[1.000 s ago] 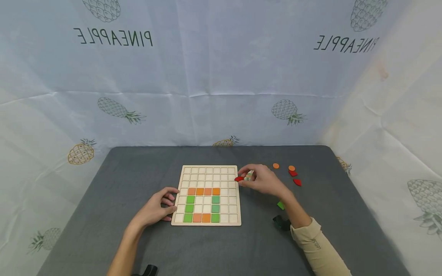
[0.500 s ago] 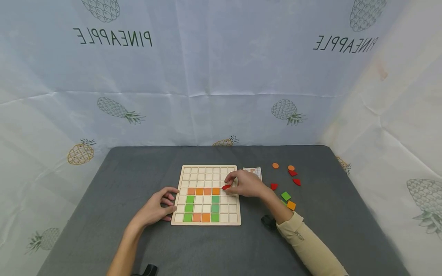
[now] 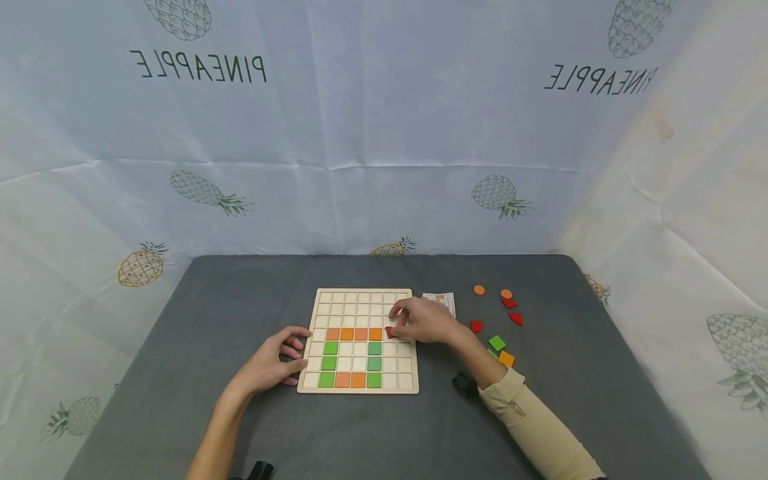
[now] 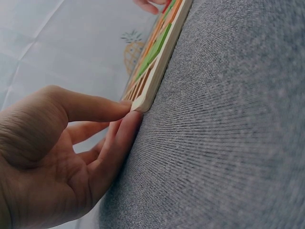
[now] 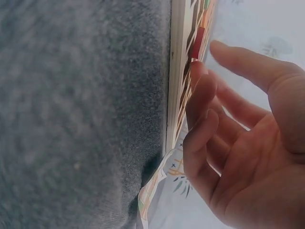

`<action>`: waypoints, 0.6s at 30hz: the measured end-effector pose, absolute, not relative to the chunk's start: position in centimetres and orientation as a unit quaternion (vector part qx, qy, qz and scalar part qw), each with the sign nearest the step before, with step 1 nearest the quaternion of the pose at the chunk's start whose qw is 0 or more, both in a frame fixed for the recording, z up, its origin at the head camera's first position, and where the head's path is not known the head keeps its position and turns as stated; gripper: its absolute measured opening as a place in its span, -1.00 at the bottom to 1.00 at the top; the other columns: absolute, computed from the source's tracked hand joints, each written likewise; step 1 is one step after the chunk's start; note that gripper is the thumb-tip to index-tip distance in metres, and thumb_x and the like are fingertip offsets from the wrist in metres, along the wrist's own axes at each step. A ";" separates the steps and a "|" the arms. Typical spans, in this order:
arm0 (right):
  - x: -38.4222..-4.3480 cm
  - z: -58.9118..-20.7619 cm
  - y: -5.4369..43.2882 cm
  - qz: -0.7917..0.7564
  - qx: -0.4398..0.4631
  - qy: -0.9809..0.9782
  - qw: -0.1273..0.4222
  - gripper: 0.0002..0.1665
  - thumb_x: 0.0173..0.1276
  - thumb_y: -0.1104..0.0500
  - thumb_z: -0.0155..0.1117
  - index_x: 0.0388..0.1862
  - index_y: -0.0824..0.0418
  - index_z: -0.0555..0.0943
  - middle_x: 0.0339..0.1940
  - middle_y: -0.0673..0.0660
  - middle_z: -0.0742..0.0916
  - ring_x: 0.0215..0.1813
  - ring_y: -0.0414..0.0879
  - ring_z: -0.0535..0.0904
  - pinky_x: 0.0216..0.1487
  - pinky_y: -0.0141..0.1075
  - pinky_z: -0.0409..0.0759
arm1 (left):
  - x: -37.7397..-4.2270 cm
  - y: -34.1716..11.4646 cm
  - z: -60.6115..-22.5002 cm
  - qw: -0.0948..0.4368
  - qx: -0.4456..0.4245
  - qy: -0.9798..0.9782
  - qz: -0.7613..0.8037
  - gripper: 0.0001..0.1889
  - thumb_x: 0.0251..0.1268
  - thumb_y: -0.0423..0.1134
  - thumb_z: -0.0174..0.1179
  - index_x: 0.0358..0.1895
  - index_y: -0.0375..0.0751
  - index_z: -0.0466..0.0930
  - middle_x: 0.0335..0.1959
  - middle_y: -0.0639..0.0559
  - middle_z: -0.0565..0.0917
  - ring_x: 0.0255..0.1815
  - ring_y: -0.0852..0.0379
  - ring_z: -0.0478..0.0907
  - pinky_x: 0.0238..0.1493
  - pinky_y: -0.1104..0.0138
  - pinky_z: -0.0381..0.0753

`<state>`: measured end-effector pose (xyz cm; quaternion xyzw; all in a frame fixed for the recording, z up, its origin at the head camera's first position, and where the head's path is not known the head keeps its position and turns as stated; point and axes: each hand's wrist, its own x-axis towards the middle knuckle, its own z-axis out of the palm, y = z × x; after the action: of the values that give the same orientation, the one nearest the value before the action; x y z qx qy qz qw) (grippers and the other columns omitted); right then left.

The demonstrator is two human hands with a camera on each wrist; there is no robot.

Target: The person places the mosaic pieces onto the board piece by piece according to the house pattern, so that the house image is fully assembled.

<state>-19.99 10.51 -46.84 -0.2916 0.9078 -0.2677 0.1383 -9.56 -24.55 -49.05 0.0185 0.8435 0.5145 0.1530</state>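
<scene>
In the head view my left hand (image 3: pixel 273 363) pinches the left edge of the wooden grid board (image 3: pixel 407 380). The left wrist view shows the thumb over the board's corner (image 4: pixel 142 103) and fingers against its side. Over the board's right part is my right hand (image 3: pixel 423 320), by a red petal-shaped tile (image 3: pixel 389 332) right of the orange row. In the right wrist view the red tile (image 5: pixel 198 44) lies on the grid; a fingertip (image 5: pixel 197 69) is at its end, and the thumb stands apart. Orange (image 3: pixel 361 334) and green tiles (image 3: pixel 329 363) form a hollow rectangle on the board.
A printed card (image 3: pixel 444 299) lies right of the board, partly behind the right hand. Farther right are orange discs (image 3: pixel 479 290), loose red pieces (image 3: pixel 516 319), a green square (image 3: pixel 497 343) and a yellow-orange square (image 3: pixel 507 359) on the grey table (image 3: pixel 240 287).
My right hand has moved left from beside the board to over it, carrying the red tile, which now lies on the grid. The thumb is off the tile. The left hand stays put.
</scene>
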 end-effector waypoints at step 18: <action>-19.8 -45.6 12.6 -0.320 -0.310 0.882 0.156 -0.68 0.51 0.15 0.44 0.18 0.18 0.73 -0.15 0.00 0.86 -0.32 -0.24 0.66 -0.26 -0.38 0.63 | -9.6 -24.5 -49.1 0.152 0.016 0.845 0.513 -0.42 0.40 -0.43 0.38 0.45 -0.26 0.47 0.09 -0.24 0.46 -0.03 -0.01 0.51 -0.37 0.22 0.83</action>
<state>-19.80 12.56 -45.59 -0.3097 0.8816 -0.3201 0.1562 -9.61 -24.50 -49.10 0.0155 0.8449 0.5127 0.1517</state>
